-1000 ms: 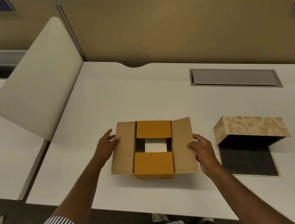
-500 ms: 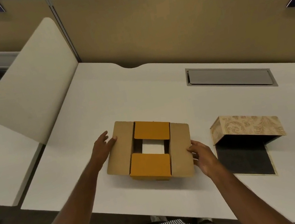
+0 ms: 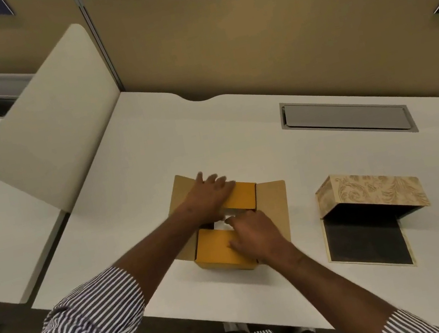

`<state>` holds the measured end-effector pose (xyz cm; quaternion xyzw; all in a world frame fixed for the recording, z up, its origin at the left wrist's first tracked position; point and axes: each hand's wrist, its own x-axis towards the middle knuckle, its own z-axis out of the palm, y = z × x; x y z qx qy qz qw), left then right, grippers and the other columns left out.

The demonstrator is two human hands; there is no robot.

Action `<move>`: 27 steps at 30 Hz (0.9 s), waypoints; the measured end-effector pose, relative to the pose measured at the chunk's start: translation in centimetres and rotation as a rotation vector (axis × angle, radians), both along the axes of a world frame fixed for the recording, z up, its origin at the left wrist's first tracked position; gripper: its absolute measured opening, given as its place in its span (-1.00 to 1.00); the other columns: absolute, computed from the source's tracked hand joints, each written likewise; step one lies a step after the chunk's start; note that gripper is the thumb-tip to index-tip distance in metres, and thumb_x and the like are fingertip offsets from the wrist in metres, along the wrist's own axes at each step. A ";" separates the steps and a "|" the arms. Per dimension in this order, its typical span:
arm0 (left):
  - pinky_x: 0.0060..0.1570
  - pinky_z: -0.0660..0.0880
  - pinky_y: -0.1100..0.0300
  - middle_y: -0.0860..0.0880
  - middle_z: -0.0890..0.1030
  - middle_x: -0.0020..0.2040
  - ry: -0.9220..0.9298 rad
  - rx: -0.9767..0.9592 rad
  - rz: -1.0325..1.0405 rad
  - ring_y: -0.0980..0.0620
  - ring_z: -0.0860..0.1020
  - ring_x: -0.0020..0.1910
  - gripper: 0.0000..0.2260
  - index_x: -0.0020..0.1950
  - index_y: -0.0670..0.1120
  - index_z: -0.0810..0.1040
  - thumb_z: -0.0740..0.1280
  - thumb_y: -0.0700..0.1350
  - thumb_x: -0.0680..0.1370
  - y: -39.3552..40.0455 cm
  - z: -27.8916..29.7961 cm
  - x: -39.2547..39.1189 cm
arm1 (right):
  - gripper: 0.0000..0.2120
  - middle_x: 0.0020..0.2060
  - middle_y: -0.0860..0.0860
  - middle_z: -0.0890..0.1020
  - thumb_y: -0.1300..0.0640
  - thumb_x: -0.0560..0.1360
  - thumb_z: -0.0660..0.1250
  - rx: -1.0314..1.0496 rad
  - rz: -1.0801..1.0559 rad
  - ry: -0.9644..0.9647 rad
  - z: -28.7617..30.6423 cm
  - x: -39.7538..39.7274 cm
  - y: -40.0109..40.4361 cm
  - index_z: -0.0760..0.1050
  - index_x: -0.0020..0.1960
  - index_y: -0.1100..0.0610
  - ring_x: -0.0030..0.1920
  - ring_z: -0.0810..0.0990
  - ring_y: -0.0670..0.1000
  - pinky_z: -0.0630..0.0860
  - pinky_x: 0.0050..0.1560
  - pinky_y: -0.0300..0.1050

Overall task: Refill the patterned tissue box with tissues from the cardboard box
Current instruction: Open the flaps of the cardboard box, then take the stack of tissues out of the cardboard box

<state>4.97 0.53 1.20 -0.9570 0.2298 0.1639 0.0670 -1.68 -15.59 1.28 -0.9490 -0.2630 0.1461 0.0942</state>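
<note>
A cardboard box (image 3: 273,203) sits near the front of the white desk, its flaps folded out and two orange inner flaps partly covering a middle gap. White tissues (image 3: 228,217) show through that gap. My left hand (image 3: 212,197) lies flat with spread fingers on the far orange flap. My right hand (image 3: 253,233) rests on the near orange flap, its fingertips at the gap's edge. The patterned tissue box (image 3: 369,189) stands to the right, lifted off its dark base panel (image 3: 368,242).
A grey cable-hatch cover (image 3: 346,120) is set into the desk (image 3: 207,139) behind the boxes. A curved cream divider (image 3: 50,125) stands at the left, a tan partition wall (image 3: 251,52) at the back. The desk's front edge runs just below the boxes.
Both hands left the box's outer side flaps and came inward onto the orange inner flaps, the left on the far one, the right on the near one.
</note>
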 end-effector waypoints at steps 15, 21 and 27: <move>0.58 -0.13 -0.18 0.02 0.51 0.44 0.026 -0.719 0.427 0.00 0.47 0.42 -0.47 0.51 0.08 0.38 0.41 0.04 0.55 2.9 1.4 4.8 | -0.71 0.07 -0.04 0.62 -0.13 0.58 0.26 0.230 0.092 0.006 1.4 -5.3 -1.2 0.56 0.20 -0.02 0.06 0.55 -0.01 0.52 -0.04 -0.09; 0.52 -0.17 -0.34 -0.09 0.39 0.53 -0.031 -0.397 0.659 -0.14 0.24 0.57 -0.20 0.61 0.01 0.16 0.40 0.26 0.49 1.4 1.3 7.7 | -0.48 0.16 0.03 0.53 -0.32 0.61 0.05 0.063 0.325 0.148 0.3 -8.3 -1.8 0.51 0.23 0.04 0.12 0.47 0.07 0.52 -0.06 0.05; 0.46 -0.21 -0.46 -0.17 0.05 0.65 0.132 -0.073 0.719 -0.28 -0.15 0.62 -0.05 0.64 -0.08 -0.12 0.28 0.37 0.49 0.0 0.1 8.6 | -0.64 0.13 0.02 0.50 -0.10 0.63 0.15 0.123 0.230 0.203 -1.4 -7.9 -1.4 0.56 0.24 0.07 0.17 0.42 0.06 0.51 -0.06 0.04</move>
